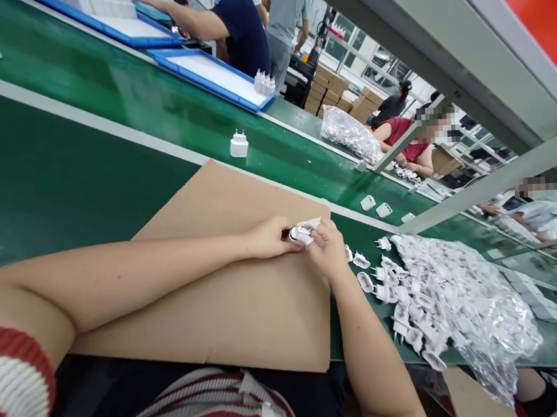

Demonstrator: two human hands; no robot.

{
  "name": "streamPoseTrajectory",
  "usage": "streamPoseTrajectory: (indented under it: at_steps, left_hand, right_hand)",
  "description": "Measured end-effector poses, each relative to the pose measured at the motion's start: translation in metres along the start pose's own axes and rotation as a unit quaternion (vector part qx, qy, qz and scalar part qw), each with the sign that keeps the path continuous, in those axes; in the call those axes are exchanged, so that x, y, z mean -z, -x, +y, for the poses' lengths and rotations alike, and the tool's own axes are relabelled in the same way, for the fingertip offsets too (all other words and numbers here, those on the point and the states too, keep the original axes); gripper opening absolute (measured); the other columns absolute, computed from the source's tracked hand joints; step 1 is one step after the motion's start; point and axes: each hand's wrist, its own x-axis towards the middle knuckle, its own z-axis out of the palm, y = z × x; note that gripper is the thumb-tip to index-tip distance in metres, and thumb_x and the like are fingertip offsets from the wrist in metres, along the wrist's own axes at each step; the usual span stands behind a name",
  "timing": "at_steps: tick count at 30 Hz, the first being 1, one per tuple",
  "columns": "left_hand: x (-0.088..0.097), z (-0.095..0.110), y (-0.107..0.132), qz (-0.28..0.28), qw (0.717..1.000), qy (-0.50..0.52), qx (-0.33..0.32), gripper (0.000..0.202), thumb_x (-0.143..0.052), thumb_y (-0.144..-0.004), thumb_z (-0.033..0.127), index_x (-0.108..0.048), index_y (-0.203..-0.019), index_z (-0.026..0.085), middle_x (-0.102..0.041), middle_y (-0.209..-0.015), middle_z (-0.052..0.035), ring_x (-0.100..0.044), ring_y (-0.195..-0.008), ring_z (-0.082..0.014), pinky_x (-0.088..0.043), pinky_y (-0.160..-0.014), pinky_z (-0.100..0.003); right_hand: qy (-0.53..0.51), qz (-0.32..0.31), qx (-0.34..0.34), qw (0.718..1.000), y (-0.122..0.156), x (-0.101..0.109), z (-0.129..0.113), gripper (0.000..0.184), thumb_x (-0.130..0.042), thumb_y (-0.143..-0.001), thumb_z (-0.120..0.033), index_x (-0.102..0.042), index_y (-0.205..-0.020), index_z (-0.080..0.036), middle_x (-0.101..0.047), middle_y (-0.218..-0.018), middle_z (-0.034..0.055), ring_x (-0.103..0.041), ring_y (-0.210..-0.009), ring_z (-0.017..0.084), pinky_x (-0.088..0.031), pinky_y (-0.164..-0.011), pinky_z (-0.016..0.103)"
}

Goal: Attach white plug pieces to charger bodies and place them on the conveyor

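Over the right part of a brown cardboard sheet [246,297], my two hands meet around a small white plastic charger housing [301,234]. My left hand [271,237] is closed, its fingers gripping the housing from the left side. From the right, my right hand [328,246] pinches at the same white plastic, fingers closed. The fingers cover much of the piece, so its exact shape is hidden. Just right of my right hand lie loose white plug pieces [361,260] with pins.
A heap of white plug parts [417,307] spills from a clear plastic bag [479,304] at right. A white charger [238,144] stands upright on the green belt [171,124]. Blue-rimmed trays [215,75] sit beyond. A metal frame post [482,182] slants across. Other people work opposite.
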Motion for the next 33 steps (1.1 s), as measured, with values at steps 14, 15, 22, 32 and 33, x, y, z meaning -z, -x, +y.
streamPoseTrajectory:
  at_steps: [14, 15, 22, 32, 33]
  left_hand:
    - [-0.001, -0.003, 0.000, 0.008, 1.000, 0.002, -0.002, 0.033, -0.077, -0.076, 0.049, -0.068, -0.080, 0.017, -0.062, -0.078, -0.0022, -0.058, -0.071, -0.0196, -0.043, -0.063, -0.030]
    - [-0.001, -0.002, 0.000, 0.008, 1.000, 0.001, -0.003, 0.033, -0.078, -0.075, 0.048, -0.068, -0.079, 0.017, -0.061, -0.077, -0.0019, -0.057, -0.070, -0.0192, -0.043, -0.062, -0.029]
    - [-0.001, 0.000, 0.000, -0.001, 1.000, -0.007, 0.005, 0.031, -0.075, -0.076, 0.047, -0.067, -0.079, 0.017, -0.062, -0.079, -0.0029, -0.058, -0.072, -0.0211, -0.042, -0.064, -0.031]
    - [-0.001, -0.001, 0.000, 0.006, 1.000, -0.009, -0.018, 0.032, -0.075, -0.077, 0.049, -0.070, -0.084, 0.018, -0.067, -0.086, -0.0054, -0.063, -0.081, -0.0243, -0.048, -0.072, -0.034]
    - [-0.002, -0.001, 0.000, 0.007, 1.000, -0.008, -0.018, 0.033, -0.075, -0.076, 0.050, -0.070, -0.083, 0.018, -0.067, -0.086, -0.0056, -0.063, -0.081, -0.0246, -0.049, -0.073, -0.034]
  right_hand:
    - [0.089, -0.010, 0.022, 0.996, -0.001, -0.001, -0.003, 0.015, -0.059, -0.084, -0.015, -0.072, -0.088, -0.022, -0.059, -0.087, 0.0062, -0.050, -0.085, 0.025, -0.041, -0.076, 0.038]
    - [0.099, -0.010, 0.023, 0.995, -0.001, -0.001, -0.003, 0.014, -0.059, -0.084, -0.015, -0.071, -0.085, -0.022, -0.058, -0.086, 0.0060, -0.049, -0.084, 0.024, -0.040, -0.076, 0.038]
    - [0.065, -0.022, 0.008, 0.998, -0.006, 0.000, -0.007, 0.014, -0.056, -0.077, -0.011, -0.064, -0.075, -0.022, -0.053, -0.082, 0.0043, -0.050, -0.078, 0.022, -0.039, -0.070, 0.034]
    - [0.031, 0.008, -0.052, 0.998, -0.003, -0.004, -0.012, 0.014, -0.059, -0.075, -0.013, -0.069, -0.077, -0.022, -0.056, -0.079, 0.0028, -0.051, -0.069, 0.019, -0.040, -0.061, 0.031]
    - [0.018, 0.014, -0.059, 0.998, -0.002, -0.005, -0.012, 0.014, -0.059, -0.076, -0.014, -0.071, -0.079, -0.022, -0.057, -0.080, 0.0031, -0.053, -0.070, 0.019, -0.042, -0.063, 0.031]
